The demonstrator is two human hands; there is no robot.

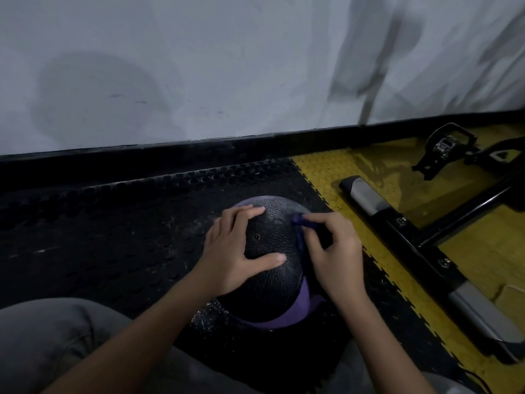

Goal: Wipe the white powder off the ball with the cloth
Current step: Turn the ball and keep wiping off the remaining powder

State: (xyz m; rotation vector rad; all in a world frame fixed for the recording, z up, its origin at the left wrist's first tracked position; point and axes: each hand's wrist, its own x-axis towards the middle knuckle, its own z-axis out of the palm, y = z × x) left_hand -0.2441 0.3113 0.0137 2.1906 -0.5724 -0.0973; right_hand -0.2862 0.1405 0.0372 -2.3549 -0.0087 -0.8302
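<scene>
left hand (235, 251) lies spread on the near-left of the ball (268, 234), fingers and thumb fairly straight, pressing to steady it and holding nothing. right hand (335, 260) is curled, pinching a small dark cloth (305, 220) against the ball's upper right side. the hands sit apart, with the ball's black crown between them. the ball, black with a purple band, rests on the black studded mat (113, 237) just in front of the person's knee (56, 336). it is near the edge of the yellow tiles (369, 172), where an exercise machine frame (426, 240) stands.

as for progress, the near face under and between the hands looks dark and mostly clean. a pale grey dusting of powder (274, 204) shows on the far top, just beyond the cloth. white specks also lie on the mat by the ball's near-left side. the light is dim, so that dusting may partly be sheen on the texture. i judge the job about midway. the far cap is left, and so is whatever sits on the hidden underside, which would call for turning the ball.
</scene>
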